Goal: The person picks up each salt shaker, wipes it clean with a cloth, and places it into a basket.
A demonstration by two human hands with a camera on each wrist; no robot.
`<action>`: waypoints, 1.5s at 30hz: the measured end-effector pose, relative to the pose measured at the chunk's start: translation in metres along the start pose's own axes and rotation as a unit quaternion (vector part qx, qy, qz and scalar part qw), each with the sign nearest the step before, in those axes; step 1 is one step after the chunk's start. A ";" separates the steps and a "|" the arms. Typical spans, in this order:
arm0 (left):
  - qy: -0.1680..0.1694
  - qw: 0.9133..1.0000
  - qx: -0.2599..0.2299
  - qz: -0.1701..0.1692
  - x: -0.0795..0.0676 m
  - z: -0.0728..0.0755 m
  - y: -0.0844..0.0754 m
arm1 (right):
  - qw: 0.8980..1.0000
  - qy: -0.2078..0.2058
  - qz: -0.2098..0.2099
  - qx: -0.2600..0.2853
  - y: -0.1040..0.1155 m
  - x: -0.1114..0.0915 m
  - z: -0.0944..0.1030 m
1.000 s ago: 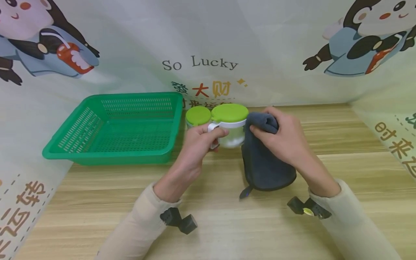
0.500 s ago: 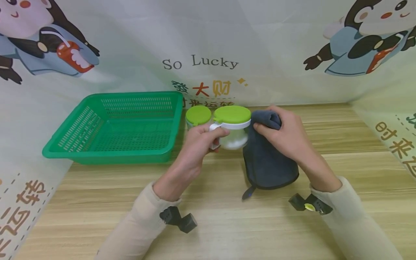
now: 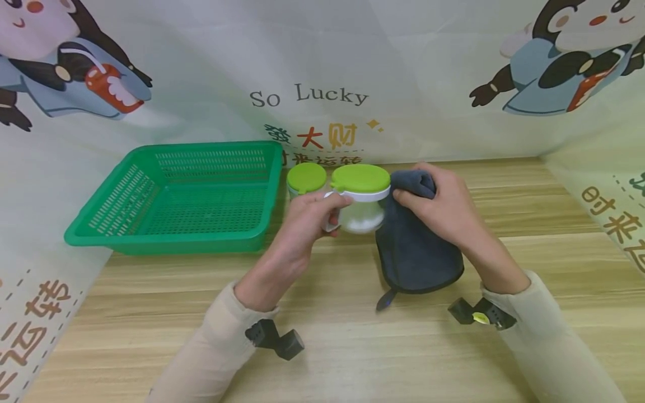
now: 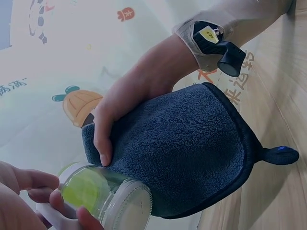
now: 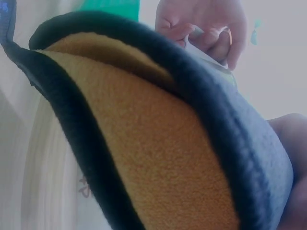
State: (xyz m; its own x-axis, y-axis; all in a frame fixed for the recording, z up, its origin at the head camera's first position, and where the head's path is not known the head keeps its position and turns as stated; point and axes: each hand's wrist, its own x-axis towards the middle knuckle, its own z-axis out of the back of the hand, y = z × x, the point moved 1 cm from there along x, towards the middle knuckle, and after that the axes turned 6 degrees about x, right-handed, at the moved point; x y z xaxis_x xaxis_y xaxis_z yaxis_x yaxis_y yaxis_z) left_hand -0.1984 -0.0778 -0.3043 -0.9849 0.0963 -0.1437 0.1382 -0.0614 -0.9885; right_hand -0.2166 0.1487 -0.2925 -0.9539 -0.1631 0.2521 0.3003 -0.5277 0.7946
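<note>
By its white handle, my left hand (image 3: 312, 218) grips a clear glass jar (image 3: 361, 215) with a green lid, holding it upright in the head view. White contents show low in the jar, though what they are I cannot tell. My right hand (image 3: 443, 204) pinches the top of a folded dark grey cloth (image 3: 418, 252), which hangs against the jar's right side. In the right wrist view the cloth's inner face (image 5: 148, 124) is orange-brown. A loop tag (image 4: 280, 155) sticks out from its edge in the left wrist view. A second green-lidded jar (image 3: 306, 179) stands behind my left hand, its lower part hidden.
To the left, a green plastic basket (image 3: 186, 240) with slotted walls stands on the wood-grain table (image 3: 353, 347). A printed cloth backdrop (image 3: 428, 73) rises behind the table and along its sides.
Over the last second the jar and the cloth have shifted slightly to the right. Both hands keep their hold, and the basket and second jar stay in place.
</note>
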 end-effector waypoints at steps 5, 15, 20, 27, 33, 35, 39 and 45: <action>0.013 1.000 -0.005 0.002 0.000 0.000 0.000 | 1.000 0.003 -0.006 -0.002 -0.003 0.001 0.000; 0.021 1.000 -0.007 0.001 0.003 0.000 0.001 | 1.000 0.011 -0.007 -0.004 -0.008 0.002 0.000; 0.026 1.000 -0.005 0.007 0.003 0.000 0.003 | 1.000 0.019 -0.008 -0.005 -0.010 0.004 -0.002; 0.031 0.999 -0.004 0.011 0.002 0.001 0.004 | 1.000 0.022 -0.009 -0.003 -0.011 0.004 -0.003; 0.031 0.999 -0.006 0.018 0.004 0.001 0.005 | 1.000 0.025 -0.007 -0.012 -0.012 0.005 -0.005; 0.033 0.999 -0.007 0.021 0.004 0.001 0.006 | 1.000 0.025 -0.006 -0.017 -0.012 0.006 -0.005; 0.040 0.999 -0.011 0.026 0.006 0.000 0.008 | 0.999 0.029 -0.007 -0.025 -0.014 0.007 -0.006; 0.047 0.998 -0.016 0.025 0.007 0.000 0.008 | 0.999 0.030 -0.012 -0.030 -0.015 0.007 -0.006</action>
State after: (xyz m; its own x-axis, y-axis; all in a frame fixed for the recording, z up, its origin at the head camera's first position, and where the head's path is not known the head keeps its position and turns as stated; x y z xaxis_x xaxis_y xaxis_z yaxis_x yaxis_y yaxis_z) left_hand -0.2040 -0.0774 -0.3132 -0.9629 0.1863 -0.1955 0.1920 -0.0369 -0.9807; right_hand -0.2283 0.1508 -0.3058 -0.9599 -0.1978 0.1989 0.2782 -0.5806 0.7652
